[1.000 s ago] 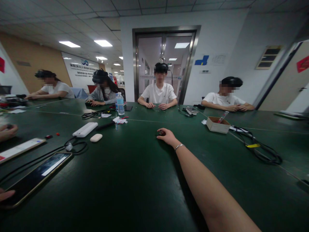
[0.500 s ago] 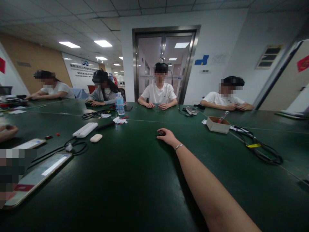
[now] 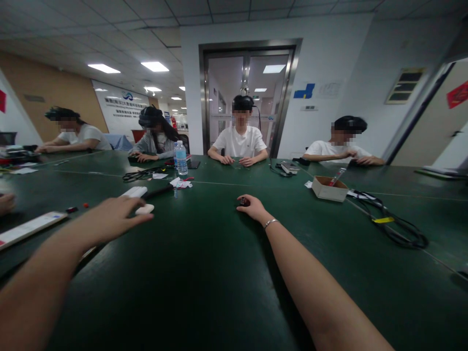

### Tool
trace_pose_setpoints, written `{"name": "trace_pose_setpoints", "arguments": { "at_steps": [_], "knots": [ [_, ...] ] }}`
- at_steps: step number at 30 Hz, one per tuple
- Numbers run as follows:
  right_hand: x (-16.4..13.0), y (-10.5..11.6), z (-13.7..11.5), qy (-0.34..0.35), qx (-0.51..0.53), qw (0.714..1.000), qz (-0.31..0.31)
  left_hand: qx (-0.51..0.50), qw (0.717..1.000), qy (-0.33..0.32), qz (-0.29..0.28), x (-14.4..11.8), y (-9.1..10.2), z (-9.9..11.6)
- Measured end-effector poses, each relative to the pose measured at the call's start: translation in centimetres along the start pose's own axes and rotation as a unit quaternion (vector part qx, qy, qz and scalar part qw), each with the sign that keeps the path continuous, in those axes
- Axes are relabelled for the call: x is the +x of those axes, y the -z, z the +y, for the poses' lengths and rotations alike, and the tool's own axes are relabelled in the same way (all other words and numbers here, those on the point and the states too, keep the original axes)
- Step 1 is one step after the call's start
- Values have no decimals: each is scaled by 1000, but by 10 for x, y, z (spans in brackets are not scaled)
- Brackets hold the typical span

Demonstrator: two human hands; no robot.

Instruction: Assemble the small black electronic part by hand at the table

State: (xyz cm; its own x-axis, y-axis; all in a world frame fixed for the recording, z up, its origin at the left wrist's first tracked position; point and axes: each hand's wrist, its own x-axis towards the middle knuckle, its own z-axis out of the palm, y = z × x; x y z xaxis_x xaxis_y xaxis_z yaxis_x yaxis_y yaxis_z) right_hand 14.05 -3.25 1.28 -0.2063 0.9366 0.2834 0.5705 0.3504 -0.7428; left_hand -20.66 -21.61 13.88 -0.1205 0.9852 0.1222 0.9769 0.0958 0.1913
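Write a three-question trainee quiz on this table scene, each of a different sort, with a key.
1. True or false: the right hand rests on the dark green table.
2. Which is nearest the left hand? A) small white oval case B) open cardboard box C) clear plastic water bottle
3. Fill in: the right wrist wears a thin silver ____.

Key: 1 true; 2 A; 3 bracelet.
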Motion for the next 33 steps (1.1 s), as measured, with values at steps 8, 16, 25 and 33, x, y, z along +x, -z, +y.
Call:
{"name": "trace_pose_setpoints", "arguments": {
  "at_steps": [8, 16, 25, 33],
  "knots": [
    [0, 0, 2, 10, -5, 1000, 2, -65, 965, -243, -71, 99, -70, 131],
    [3, -5, 5, 6, 2, 1000, 13, -174, 924, -316, 130, 107, -139, 184],
    [3, -5, 0, 1, -43, 999, 23, -175, 920, -327, 126, 97, -160, 190],
    [5, -3, -1, 20, -16, 1000, 12, -282, 901, -306, 123, 121, -174, 192]
  ]
}}
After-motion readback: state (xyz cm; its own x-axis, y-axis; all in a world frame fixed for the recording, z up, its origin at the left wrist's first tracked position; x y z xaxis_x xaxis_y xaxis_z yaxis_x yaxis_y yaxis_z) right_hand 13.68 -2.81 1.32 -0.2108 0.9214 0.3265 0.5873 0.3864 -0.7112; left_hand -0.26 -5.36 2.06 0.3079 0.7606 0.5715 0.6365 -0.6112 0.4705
